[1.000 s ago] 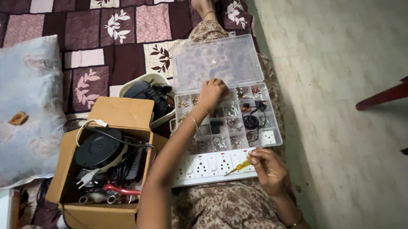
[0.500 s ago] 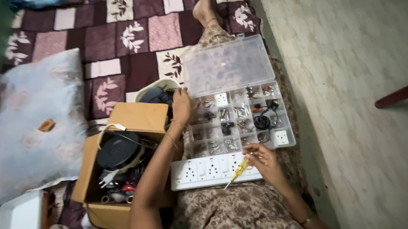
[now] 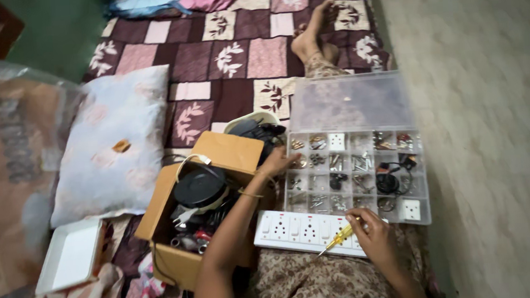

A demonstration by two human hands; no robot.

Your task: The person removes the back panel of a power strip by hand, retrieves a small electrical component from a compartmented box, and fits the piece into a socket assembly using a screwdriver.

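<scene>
Head view, lower centre: right hand (image 3: 378, 237) pinching a yellow screwdriver (image 3: 339, 237) over the white power strip (image 3: 294, 229), tip just off its edge; left hand (image 3: 276, 162), fingers loosely spread, touching the clear compartment organiser (image 3: 355, 174), strip apparently unopened. Patchwork bedspread (image 3: 210, 60) underneath, cardboard box (image 3: 204, 202) left of centre, pillow (image 3: 117, 146) further left, pale floor (image 3: 488, 92) at right.

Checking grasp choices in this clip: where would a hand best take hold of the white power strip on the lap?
Probably the power strip by its bare left end, coming from the left. It lies flat and long, the right hand with the yellow screwdriver covers its right end, and the compartment box crowds its far edge.
</scene>
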